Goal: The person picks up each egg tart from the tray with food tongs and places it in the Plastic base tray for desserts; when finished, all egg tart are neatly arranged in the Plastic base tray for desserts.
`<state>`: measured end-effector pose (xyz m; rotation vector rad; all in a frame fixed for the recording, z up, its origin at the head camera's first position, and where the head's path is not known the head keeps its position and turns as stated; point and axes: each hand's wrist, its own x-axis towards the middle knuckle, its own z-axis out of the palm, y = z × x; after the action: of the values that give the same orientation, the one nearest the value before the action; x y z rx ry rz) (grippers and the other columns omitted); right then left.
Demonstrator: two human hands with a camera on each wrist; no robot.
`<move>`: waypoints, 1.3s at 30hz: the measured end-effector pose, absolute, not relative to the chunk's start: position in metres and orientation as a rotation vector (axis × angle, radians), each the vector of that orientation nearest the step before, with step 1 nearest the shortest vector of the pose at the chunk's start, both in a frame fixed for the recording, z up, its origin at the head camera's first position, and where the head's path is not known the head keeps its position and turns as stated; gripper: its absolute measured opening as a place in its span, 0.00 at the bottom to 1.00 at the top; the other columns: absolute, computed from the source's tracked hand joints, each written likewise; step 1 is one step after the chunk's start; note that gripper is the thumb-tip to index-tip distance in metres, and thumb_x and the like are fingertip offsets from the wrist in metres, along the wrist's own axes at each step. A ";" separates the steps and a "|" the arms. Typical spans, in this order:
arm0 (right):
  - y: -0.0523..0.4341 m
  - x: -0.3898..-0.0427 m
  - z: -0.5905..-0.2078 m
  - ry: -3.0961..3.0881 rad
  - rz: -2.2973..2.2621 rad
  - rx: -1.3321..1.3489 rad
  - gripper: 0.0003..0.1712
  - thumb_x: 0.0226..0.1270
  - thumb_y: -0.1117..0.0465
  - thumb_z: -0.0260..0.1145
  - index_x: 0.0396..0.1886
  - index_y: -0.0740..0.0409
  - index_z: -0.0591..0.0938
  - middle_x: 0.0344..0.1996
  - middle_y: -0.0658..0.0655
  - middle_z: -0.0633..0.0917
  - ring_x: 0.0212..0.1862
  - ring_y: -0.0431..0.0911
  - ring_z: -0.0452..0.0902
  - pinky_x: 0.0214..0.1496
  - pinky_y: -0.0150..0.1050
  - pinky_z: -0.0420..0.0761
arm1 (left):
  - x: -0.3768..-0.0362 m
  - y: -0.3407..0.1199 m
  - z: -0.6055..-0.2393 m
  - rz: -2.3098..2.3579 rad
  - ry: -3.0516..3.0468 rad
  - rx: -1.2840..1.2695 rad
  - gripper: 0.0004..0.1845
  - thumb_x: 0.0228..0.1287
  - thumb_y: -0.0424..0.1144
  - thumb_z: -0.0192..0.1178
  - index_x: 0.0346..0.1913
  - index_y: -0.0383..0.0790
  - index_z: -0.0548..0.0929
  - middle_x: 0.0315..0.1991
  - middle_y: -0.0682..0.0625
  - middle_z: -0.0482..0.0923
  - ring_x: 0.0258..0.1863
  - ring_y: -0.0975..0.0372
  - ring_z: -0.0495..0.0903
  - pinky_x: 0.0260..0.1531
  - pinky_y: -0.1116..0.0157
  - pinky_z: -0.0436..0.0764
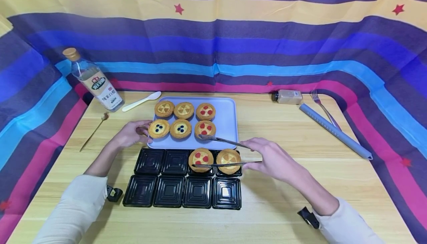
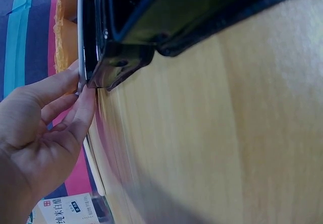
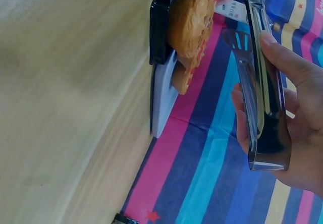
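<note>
Sleeved forearms, lowest in frame. Right hand grips metal tongs, tips apart above two tarts in black cell tray. Left hand steadies lilac tray on counter, fingers relaxed. Tarts: likely light, crumbly; clasp crust sides gently.

Left wrist view: black tray cut off by the top edge; bottle label cropped below. Right wrist view: tongs tips leave the frame.
</note>
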<state>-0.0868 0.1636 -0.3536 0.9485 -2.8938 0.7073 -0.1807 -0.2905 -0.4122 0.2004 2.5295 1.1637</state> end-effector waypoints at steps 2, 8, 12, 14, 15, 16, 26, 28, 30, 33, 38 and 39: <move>0.164 -0.089 -0.352 -2.880 0.710 0.950 0.36 0.46 0.50 0.76 0.57 0.57 0.79 0.51 0.57 0.83 0.52 0.51 0.81 0.54 0.47 0.81 | -0.181 -0.290 -0.412 1.170 2.524 0.197 0.45 0.48 0.32 0.70 0.69 0.26 0.60 0.52 0.33 0.76 0.40 0.60 0.78 0.35 0.73 0.79; 0.162 -0.098 -0.349 -2.844 0.687 0.912 0.35 0.48 0.50 0.76 0.56 0.59 0.79 0.49 0.58 0.84 0.49 0.51 0.82 0.51 0.47 0.83 | -0.181 -0.290 -0.411 1.159 2.519 0.185 0.45 0.49 0.32 0.70 0.69 0.26 0.59 0.52 0.33 0.75 0.42 0.58 0.78 0.36 0.73 0.79; 0.160 -0.106 -0.350 -2.838 0.660 0.860 0.36 0.49 0.49 0.75 0.57 0.60 0.78 0.49 0.59 0.84 0.46 0.51 0.82 0.48 0.47 0.84 | -0.181 -0.289 -0.411 1.153 2.520 0.189 0.44 0.49 0.32 0.70 0.69 0.26 0.59 0.53 0.32 0.75 0.43 0.55 0.78 0.35 0.73 0.79; 0.159 -0.111 -0.351 -2.847 0.654 0.834 0.36 0.50 0.49 0.75 0.58 0.60 0.78 0.50 0.59 0.84 0.46 0.51 0.82 0.48 0.47 0.84 | -0.180 -0.288 -0.410 1.158 2.517 0.190 0.45 0.49 0.32 0.70 0.69 0.26 0.59 0.53 0.32 0.75 0.43 0.55 0.78 0.35 0.73 0.79; 0.158 -0.113 -0.351 -2.850 0.652 0.820 0.36 0.50 0.50 0.75 0.58 0.60 0.78 0.50 0.60 0.84 0.46 0.51 0.82 0.48 0.47 0.84 | -0.180 -0.288 -0.410 1.157 2.518 0.190 0.45 0.49 0.32 0.70 0.69 0.26 0.59 0.53 0.32 0.75 0.43 0.56 0.78 0.35 0.73 0.79; 0.157 -0.115 -0.352 -2.852 0.651 0.809 0.35 0.50 0.50 0.75 0.58 0.60 0.78 0.49 0.60 0.84 0.46 0.52 0.82 0.48 0.47 0.83 | -0.180 -0.288 -0.410 1.158 2.519 0.190 0.45 0.49 0.32 0.70 0.69 0.26 0.59 0.53 0.32 0.75 0.42 0.56 0.78 0.35 0.73 0.79; 0.152 -0.129 -0.365 -2.896 0.636 0.744 0.35 0.49 0.51 0.75 0.57 0.61 0.78 0.45 0.59 0.85 0.41 0.53 0.82 0.42 0.47 0.84 | -0.181 -0.291 -0.412 1.147 2.529 0.190 0.44 0.49 0.31 0.69 0.69 0.26 0.60 0.51 0.34 0.75 0.39 0.62 0.78 0.35 0.73 0.80; 0.152 -0.131 -0.367 -2.909 0.628 0.735 0.35 0.50 0.51 0.75 0.57 0.61 0.78 0.45 0.59 0.85 0.41 0.53 0.82 0.42 0.47 0.84 | -0.182 -0.291 -0.412 1.147 2.528 0.195 0.44 0.48 0.31 0.69 0.69 0.26 0.59 0.52 0.34 0.75 0.40 0.62 0.77 0.35 0.72 0.80; 0.151 -0.132 -0.369 -2.922 0.624 0.731 0.35 0.50 0.51 0.75 0.57 0.61 0.78 0.46 0.60 0.85 0.41 0.53 0.82 0.42 0.47 0.84 | -0.182 -0.291 -0.412 1.146 2.528 0.194 0.44 0.49 0.31 0.69 0.69 0.26 0.59 0.52 0.34 0.75 0.40 0.61 0.78 0.35 0.72 0.80; 0.148 -0.132 -0.372 -2.941 0.633 0.721 0.35 0.51 0.51 0.75 0.58 0.61 0.78 0.46 0.60 0.85 0.40 0.53 0.83 0.42 0.46 0.84 | -0.181 -0.291 -0.412 1.143 2.528 0.188 0.44 0.48 0.31 0.70 0.69 0.26 0.59 0.52 0.34 0.75 0.40 0.61 0.78 0.36 0.72 0.80; 0.146 -0.132 -0.373 -2.948 0.649 0.717 0.35 0.51 0.52 0.75 0.58 0.62 0.77 0.46 0.61 0.85 0.40 0.53 0.83 0.42 0.46 0.84 | -0.181 -0.290 -0.412 1.143 2.527 0.179 0.44 0.48 0.31 0.70 0.69 0.27 0.60 0.51 0.34 0.75 0.41 0.61 0.78 0.37 0.72 0.80; 0.146 -0.132 -0.373 -2.947 0.650 0.718 0.35 0.51 0.52 0.75 0.58 0.63 0.77 0.47 0.61 0.85 0.40 0.53 0.83 0.42 0.46 0.84 | -0.181 -0.290 -0.412 1.144 2.527 0.179 0.44 0.48 0.31 0.70 0.69 0.27 0.60 0.51 0.34 0.75 0.40 0.61 0.78 0.37 0.72 0.80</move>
<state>-0.1320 0.1456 -0.3728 0.7176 -2.9467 0.6500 -0.1807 -0.2904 -0.4120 0.1786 2.5271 1.1438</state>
